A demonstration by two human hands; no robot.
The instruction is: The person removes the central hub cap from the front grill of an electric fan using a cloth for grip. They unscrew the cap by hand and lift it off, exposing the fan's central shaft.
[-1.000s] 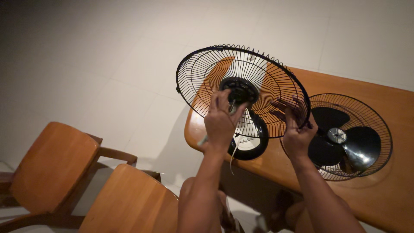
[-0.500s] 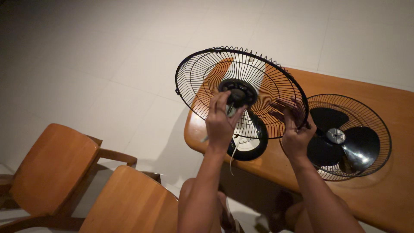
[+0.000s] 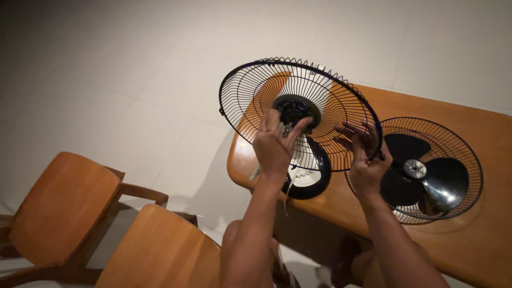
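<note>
- Change noted: over the last second the left hand [image 3: 274,145] has crept up the hub, its thumb now lying across the hub's lower right edge; a second ago it sat lower, under the hub.
- The guard [image 3: 300,112] has barely shifted in that time; its rim stands at almost the same tilt and place as before.
- The right hand [image 3: 367,165] has kept its station at the guard's right rim throughout.
- Judgement: the work at the hub [image 3: 295,109] is in hand and not finished; the fingers appear to be working a small part at the centre, but what it is cannot be made out.
- Left grip: fingers curled close about the hub area, touching it; a thin pale piece shows between the fingers, kind unclear.
- Right grip: fingers hooked through the wires at the rim, closed on the guard and steadying it.
- Guard: black wire, round, dished, with fine radial spokes and a dark central hub; held tilted above the near-left end of the bench [image 3: 469,250].
- Under it on the bench lies a black-and-white fan base [image 3: 309,178].
- To the right rests a second guard [image 3: 432,170] with dark blades inside.
- Two wooden chairs [image 3: 64,205] stand near left on the tiled floor.
</note>
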